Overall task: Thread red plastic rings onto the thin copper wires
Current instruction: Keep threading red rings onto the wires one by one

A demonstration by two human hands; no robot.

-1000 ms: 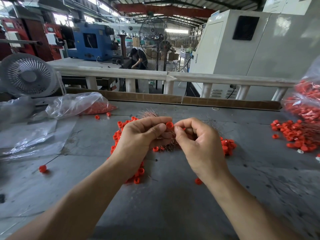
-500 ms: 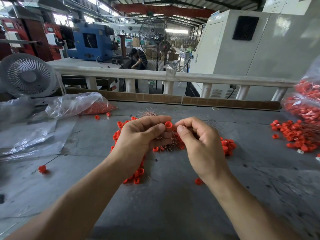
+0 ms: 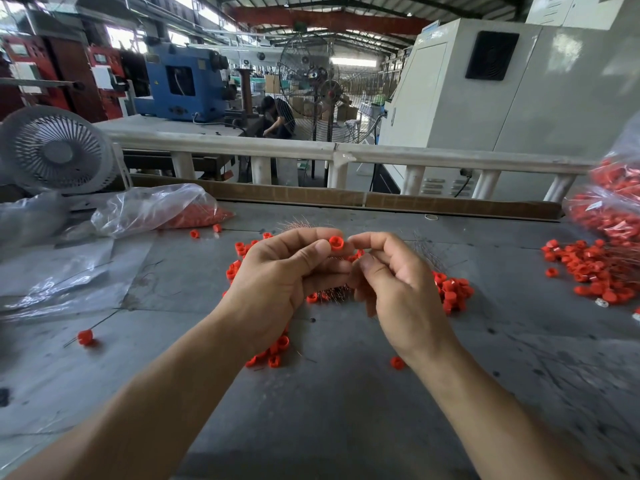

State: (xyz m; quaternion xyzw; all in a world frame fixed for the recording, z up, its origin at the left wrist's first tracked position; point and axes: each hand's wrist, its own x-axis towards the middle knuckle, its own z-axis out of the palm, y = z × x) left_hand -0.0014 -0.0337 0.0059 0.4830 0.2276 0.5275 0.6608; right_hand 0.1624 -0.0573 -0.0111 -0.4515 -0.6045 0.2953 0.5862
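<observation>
Nearest the camera, two bare forearms extend over the grey worktable (image 3: 329, 410). The left hand (image 3: 277, 285) pinches one red plastic ring (image 3: 336, 243) between thumb and index fingertip, the ring's open end facing the camera; its remaining fingers are curled beneath. The right hand (image 3: 401, 289) sits just beside it, index fingertip touching the ring, thumb and other fingers loosely curled. Whether it holds a wire cannot be determined.

Under and behind the hands, a bundle of thin copper wires (image 3: 329, 294) lies on the table among loose red rings (image 3: 452, 292). One single ring (image 3: 397, 362) lies near the right wrist. At left, a ring already threaded on a wire (image 3: 85, 337) lies apart.

Further out, a second heap of rings (image 3: 588, 268) lies at right, below a clear bag of rings (image 3: 613, 206). A partly filled bag (image 3: 156, 209) lies at left, beside a white desk fan (image 3: 55, 150). Behind the white railing (image 3: 332, 152) stand a blue machine (image 3: 180, 81) and a pale cabinet (image 3: 519, 88).
</observation>
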